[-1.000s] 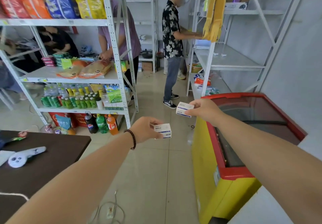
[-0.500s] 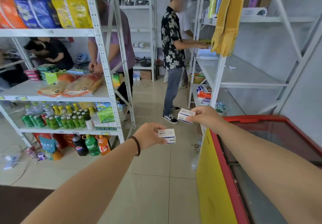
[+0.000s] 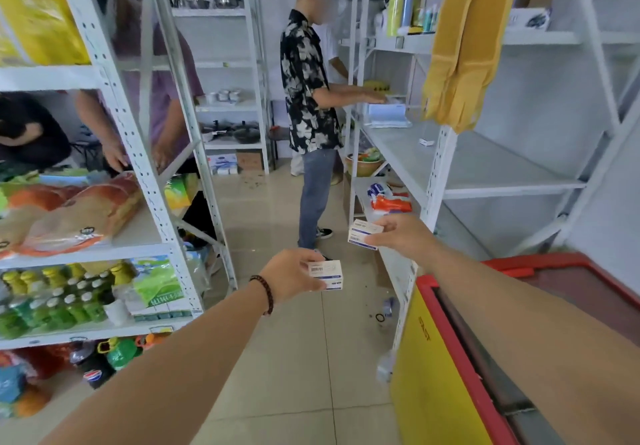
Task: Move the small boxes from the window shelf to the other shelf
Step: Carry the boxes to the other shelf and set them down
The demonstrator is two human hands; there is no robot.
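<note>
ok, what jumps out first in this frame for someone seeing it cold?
Two outstretched arms, each carrying a small white box: the left hand grips one box at centre, the right hand holds another box higher up, near the white shelf on the right. Next, the yellow-and-red chest freezer at lower right, and a person in a black floral shirt standing in the aisle ahead.

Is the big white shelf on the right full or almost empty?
Almost empty. The middle board of the white shelf shows bare surface, with one tiny box and a blue-white stack at its far end.
</note>
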